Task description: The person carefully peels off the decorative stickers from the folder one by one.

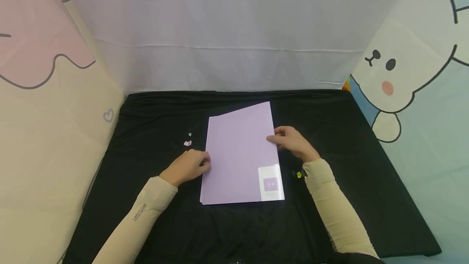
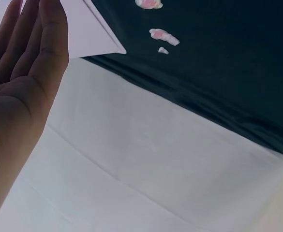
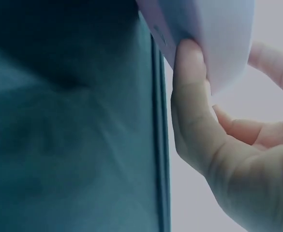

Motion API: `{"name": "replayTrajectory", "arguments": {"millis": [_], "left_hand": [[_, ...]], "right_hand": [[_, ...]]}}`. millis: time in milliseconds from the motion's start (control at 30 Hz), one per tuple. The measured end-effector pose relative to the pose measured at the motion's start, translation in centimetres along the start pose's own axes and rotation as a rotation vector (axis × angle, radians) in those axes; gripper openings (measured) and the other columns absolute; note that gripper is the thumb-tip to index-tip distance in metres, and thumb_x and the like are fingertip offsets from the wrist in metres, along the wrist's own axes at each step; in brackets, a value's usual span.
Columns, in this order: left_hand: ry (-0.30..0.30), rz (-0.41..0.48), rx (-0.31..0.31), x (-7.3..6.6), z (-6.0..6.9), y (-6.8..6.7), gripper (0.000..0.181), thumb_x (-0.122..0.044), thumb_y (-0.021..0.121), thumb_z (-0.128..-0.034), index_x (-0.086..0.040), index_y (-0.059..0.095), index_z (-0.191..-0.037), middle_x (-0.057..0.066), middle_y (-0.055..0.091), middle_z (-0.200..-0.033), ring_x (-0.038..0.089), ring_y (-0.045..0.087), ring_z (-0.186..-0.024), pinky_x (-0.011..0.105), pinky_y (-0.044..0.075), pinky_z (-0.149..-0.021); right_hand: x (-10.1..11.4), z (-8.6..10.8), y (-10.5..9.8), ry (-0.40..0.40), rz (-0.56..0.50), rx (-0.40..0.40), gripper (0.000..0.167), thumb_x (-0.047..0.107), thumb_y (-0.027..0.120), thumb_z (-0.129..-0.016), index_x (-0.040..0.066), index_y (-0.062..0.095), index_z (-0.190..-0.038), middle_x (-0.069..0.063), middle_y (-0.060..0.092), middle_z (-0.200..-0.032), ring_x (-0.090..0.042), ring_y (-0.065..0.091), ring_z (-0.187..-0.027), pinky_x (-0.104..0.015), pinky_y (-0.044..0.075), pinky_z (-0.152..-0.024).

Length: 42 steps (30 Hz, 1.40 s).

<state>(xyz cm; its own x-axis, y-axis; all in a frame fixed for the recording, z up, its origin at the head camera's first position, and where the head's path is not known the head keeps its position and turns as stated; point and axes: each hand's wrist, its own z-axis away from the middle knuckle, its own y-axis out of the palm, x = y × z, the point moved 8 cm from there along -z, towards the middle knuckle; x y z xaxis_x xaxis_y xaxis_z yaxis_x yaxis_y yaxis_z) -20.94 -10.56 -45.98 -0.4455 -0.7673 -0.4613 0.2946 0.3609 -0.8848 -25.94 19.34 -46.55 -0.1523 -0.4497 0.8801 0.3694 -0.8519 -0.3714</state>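
Observation:
A light purple folder (image 1: pixel 238 154) lies on the black cloth, its upper right part lifted so the top edge slants. A clear pocket with a small card (image 1: pixel 271 183) sits at its lower right corner. My right hand (image 1: pixel 293 141) pinches the folder's right edge between thumb and fingers; in the right wrist view the raised sheet (image 3: pixel 218 43) passes between them. At the left edge, my left hand (image 1: pixel 188 166) rests against the folder. Its fingers look fairly straight in the left wrist view, and their tips are partly cut off there.
Small pink-and-white pieces (image 1: pixel 187 143) lie on the black cloth (image 1: pixel 157 133) left of the folder. White fabric (image 1: pixel 234 31) hangs behind the table, and printed curtains (image 1: pixel 421 133) stand on both sides. A small dark item with a yellow-green spot (image 1: pixel 299 174) is by the right sleeve.

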Motion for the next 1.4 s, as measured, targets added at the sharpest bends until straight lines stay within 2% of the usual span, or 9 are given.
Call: {"name": "replayTrajectory", "arguments": {"millis": [133, 267, 533, 733, 933, 1033, 1200, 1300, 1400], "left_hand": [[0.028, -0.035, 0.002, -0.6, -0.5, -0.5, 0.010, -0.013, 0.069, -0.0912, -0.007, 0.074, -0.098, 0.003, 0.071, -0.088, 0.011, 0.057, -0.069, 0.027, 0.052, -0.065], [0.091, -0.080, -0.006, -2.0, -1.1, -1.6, 0.012, -0.013, 0.069, -0.0923, -0.006, 0.074, -0.101, 0.005, 0.072, -0.092, 0.012, 0.058, -0.073, 0.028, 0.053, -0.068], [0.310, -0.188, -0.051, -7.1, -2.7, -4.3, 0.014, -0.015, 0.072, -0.0911, -0.007, 0.075, -0.102, 0.003, 0.071, -0.094, 0.012, 0.062, -0.079, 0.029, 0.054, -0.072], [0.424, -0.219, -0.026, -10.7, -3.8, -5.6, 0.017, -0.016, 0.072, -0.0920, -0.009, 0.074, -0.107, 0.001, 0.071, -0.100, 0.012, 0.063, -0.083, 0.027, 0.053, -0.074], [0.594, -0.199, 0.004, -14.6, -4.3, -7.1, 0.020, -0.014, 0.072, -0.0919, -0.008, 0.071, -0.111, 0.003, 0.069, -0.108, 0.014, 0.062, -0.088, 0.026, 0.052, -0.079], [0.687, -0.235, 0.000, -16.5, -4.5, -7.7, 0.023, -0.016, 0.071, -0.0932, -0.009, 0.069, -0.115, 0.004, 0.066, -0.113, 0.015, 0.061, -0.096, 0.026, 0.051, -0.084], [0.798, -0.307, 0.030, -19.6, -4.8, -8.4, 0.024, -0.013, 0.068, -0.0948, -0.007, 0.067, -0.118, 0.005, 0.065, -0.116, 0.019, 0.058, -0.105, 0.027, 0.047, -0.093], [0.845, -0.342, 0.058, -21.1, -4.8, -8.4, 0.023, -0.008, 0.066, -0.0934, -0.007, 0.068, -0.117, 0.005, 0.065, -0.116, 0.020, 0.059, -0.107, 0.028, 0.046, -0.096], [0.881, -0.397, 0.057, -22.2, -4.8, -8.2, 0.026, -0.004, 0.064, -0.0894, -0.008, 0.069, -0.114, 0.005, 0.066, -0.117, 0.020, 0.060, -0.107, 0.030, 0.047, -0.096]], "right_hand": [[1.7, 0.1, -1.3, -0.006, 0.046, 0.003, 0.048, 0.026, 0.069, -0.095, -0.008, 0.055, -0.126, -0.021, 0.063, -0.111, -0.032, 0.064, -0.095, -0.047, 0.056, -0.085], [3.6, 0.2, -2.5, -0.001, 0.102, 0.000, 0.049, 0.025, 0.069, -0.095, -0.008, 0.053, -0.127, -0.022, 0.063, -0.111, -0.032, 0.064, -0.093, -0.047, 0.055, -0.086], [6.7, 0.2, -4.2, 0.003, 0.218, -0.034, 0.046, 0.026, 0.073, -0.092, -0.005, 0.055, -0.120, -0.019, 0.068, -0.104, -0.029, 0.069, -0.084, -0.045, 0.057, -0.081], [8.8, 0.3, -4.7, -0.002, 0.303, -0.048, 0.058, 0.028, 0.073, -0.092, -0.008, 0.050, -0.130, -0.020, 0.069, -0.104, -0.027, 0.071, -0.083, -0.050, 0.056, -0.082], [11.0, 0.5, -4.8, -0.016, 0.364, -0.056, 0.063, 0.027, 0.073, -0.090, -0.010, 0.047, -0.134, -0.020, 0.071, -0.101, -0.026, 0.073, -0.076, -0.045, 0.058, -0.077], [12.1, 0.4, -4.6, -0.028, 0.393, -0.054, 0.063, 0.027, 0.074, -0.089, -0.010, 0.047, -0.133, -0.020, 0.071, -0.096, -0.026, 0.072, -0.071, -0.041, 0.059, -0.071], [13.5, 0.1, -3.9, -0.045, 0.413, -0.050, 0.065, 0.028, 0.076, -0.088, -0.010, 0.048, -0.133, -0.019, 0.072, -0.092, -0.024, 0.071, -0.067, -0.035, 0.058, -0.062], [13.9, 0.0, -3.5, -0.043, 0.415, -0.050, 0.065, 0.030, 0.077, -0.087, -0.008, 0.050, -0.131, -0.018, 0.072, -0.090, -0.024, 0.071, -0.066, -0.034, 0.058, -0.061], [14.3, 0.0, -3.2, -0.048, 0.428, -0.048, 0.064, 0.033, 0.078, -0.086, -0.006, 0.052, -0.130, -0.015, 0.072, -0.087, -0.023, 0.071, -0.066, -0.035, 0.058, -0.063]]}}
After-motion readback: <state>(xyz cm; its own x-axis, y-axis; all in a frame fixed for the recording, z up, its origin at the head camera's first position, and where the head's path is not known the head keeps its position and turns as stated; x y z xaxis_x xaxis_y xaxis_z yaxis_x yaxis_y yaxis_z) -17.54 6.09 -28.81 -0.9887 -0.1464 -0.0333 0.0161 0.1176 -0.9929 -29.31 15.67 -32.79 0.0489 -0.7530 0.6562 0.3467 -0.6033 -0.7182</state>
